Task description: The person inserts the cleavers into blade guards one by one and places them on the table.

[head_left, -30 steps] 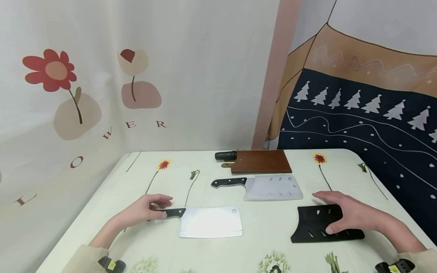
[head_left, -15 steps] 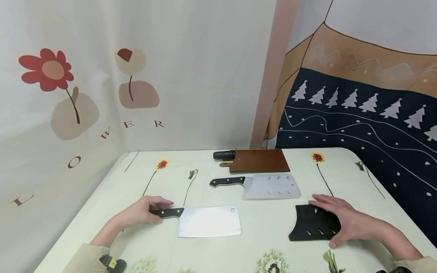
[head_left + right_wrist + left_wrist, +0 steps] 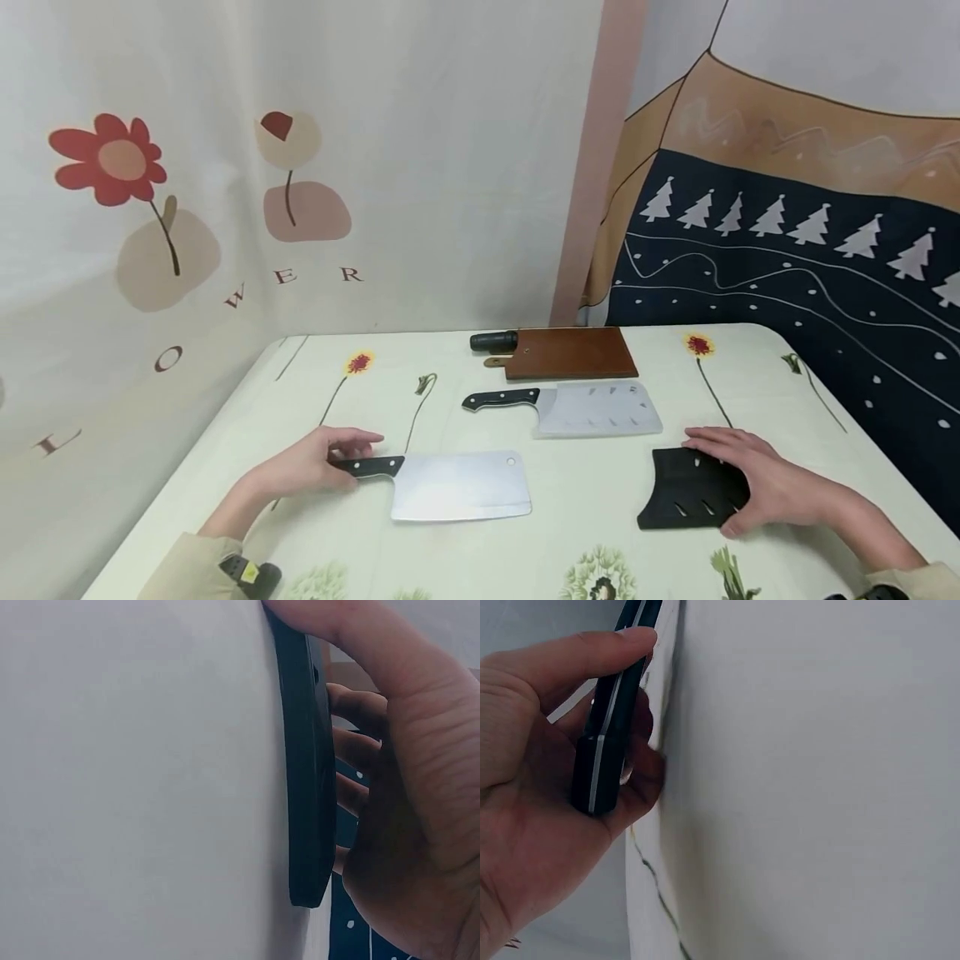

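My left hand [image 3: 311,467] holds the black riveted handle of a cleaver [image 3: 462,487], thumb at the near side and fingers curled at the far side. The cleaver's broad bare blade points right, close over the table. In the left wrist view the handle [image 3: 604,739] runs between thumb and fingers, its butt toward the palm. Over to the right, my right hand [image 3: 780,479] spans a black blade guard [image 3: 686,492], thumb at the near edge and fingers over the far edge. The right wrist view shows the guard's long side [image 3: 302,780] standing along the cloth; its right end is hidden by my hand.
Behind, a second cleaver [image 3: 506,398] lies with its blade in a translucent white guard [image 3: 600,410]. Farther back, near the wall, are a brown cutting-board-shaped piece [image 3: 573,354] and a black handle [image 3: 493,342]. A flower-print cloth [image 3: 577,483] covers the table.
My right thumb has moved from the guard's top to its near edge, the hand shifting toward its right end. My left thumb has slid to the handle's near side. The cleaver has barely moved.
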### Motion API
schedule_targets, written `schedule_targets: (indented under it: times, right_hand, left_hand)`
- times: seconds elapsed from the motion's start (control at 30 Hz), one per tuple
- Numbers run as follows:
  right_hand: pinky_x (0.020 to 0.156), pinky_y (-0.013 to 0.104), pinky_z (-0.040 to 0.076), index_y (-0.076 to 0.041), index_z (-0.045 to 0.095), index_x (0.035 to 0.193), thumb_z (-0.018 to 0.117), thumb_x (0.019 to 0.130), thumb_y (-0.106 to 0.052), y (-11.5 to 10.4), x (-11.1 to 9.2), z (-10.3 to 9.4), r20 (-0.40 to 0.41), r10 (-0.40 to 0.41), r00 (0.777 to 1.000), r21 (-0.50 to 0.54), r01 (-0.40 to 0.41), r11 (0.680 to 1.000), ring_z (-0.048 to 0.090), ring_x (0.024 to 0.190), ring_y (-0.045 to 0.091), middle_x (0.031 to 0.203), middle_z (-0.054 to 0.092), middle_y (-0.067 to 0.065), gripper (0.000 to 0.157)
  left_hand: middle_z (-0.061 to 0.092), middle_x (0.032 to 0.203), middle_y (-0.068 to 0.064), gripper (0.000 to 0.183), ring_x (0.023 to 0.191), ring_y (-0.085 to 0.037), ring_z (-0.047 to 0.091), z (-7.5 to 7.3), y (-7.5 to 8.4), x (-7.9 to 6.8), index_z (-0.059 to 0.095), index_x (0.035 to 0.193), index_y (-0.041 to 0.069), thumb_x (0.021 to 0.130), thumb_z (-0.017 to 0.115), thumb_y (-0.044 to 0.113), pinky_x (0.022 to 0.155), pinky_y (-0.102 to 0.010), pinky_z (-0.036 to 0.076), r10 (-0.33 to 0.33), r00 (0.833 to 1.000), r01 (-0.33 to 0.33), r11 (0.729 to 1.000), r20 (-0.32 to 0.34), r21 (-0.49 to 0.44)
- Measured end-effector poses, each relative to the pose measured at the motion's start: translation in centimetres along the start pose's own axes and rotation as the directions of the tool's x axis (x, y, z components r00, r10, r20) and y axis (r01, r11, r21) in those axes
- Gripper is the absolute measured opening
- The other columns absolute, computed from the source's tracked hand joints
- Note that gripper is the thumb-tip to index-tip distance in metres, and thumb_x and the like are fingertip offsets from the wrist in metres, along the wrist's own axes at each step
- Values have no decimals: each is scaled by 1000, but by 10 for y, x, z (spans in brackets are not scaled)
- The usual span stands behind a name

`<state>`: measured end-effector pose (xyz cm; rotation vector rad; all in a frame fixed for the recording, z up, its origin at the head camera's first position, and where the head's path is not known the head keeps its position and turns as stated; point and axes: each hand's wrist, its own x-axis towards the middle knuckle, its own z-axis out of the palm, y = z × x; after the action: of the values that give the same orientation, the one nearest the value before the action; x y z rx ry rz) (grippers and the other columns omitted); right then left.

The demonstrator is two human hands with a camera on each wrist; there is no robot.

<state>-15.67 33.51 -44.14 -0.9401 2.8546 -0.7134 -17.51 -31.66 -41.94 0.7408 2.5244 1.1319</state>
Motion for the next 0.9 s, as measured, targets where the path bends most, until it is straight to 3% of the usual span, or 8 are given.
schedule_targets:
  times: [0.1, 0.3, 0.5, 0.63, 0.9]
  right_hand:
    - [93, 59, 38, -12, 57, 145, 96, 54, -38, -2, 1, -1, -17, -6, 1000, -45, 5, 999, 42, 130, 29, 148, 52, 9, 103]
    - [87, 56, 49, -12, 56, 143, 97, 57, -41, -6, 6, -6, -14, 13, 1000, -97, -15, 995, 53, 121, 34, 139, 57, 8, 100]
    - [87, 59, 46, -11, 56, 144, 96, 57, -45, -11, 12, -7, -17, 49, 999, -133, -51, 990, 53, 121, 35, 136, 58, 9, 101]
    - [88, 59, 43, -12, 58, 143, 95, 56, -46, -15, 18, -7, -27, 47, 999, -159, -51, 986, 53, 120, 33, 135, 59, 9, 101]
    - [90, 63, 43, -11, 58, 144, 95, 58, -43, -27, 38, -14, -43, 23, 999, -160, -30, 987, 53, 121, 35, 136, 59, 9, 99]
  left_hand:
    - [67, 111, -2, 64, 101, -14, 65, -6, 2, -1, 60, 140, 0, 81, 83, 4, 86, -26, 50, 13, 1000, -12, 1000, 14, -8]
    - [69, 122, -13, 56, 104, -19, 68, -11, 1, -1, 64, 136, 0, 83, 81, 3, 80, -26, 52, -38, 997, 45, 990, 60, -132]
    - [73, 114, -9, 41, 91, -11, 65, -10, -5, 0, 71, 127, 2, 86, 76, 1, 77, -24, 51, 13, 999, -8, 989, 34, -146]
    - [71, 123, -13, 40, 99, -10, 64, -11, -8, 1, 70, 127, 1, 87, 76, 1, 83, -23, 50, 42, 999, -39, 986, 15, -163]
    - [67, 126, -21, 43, 104, -10, 65, -15, 0, 5, 66, 132, -5, 90, 74, 1, 88, -23, 52, -49, 997, 34, 962, -51, -270]
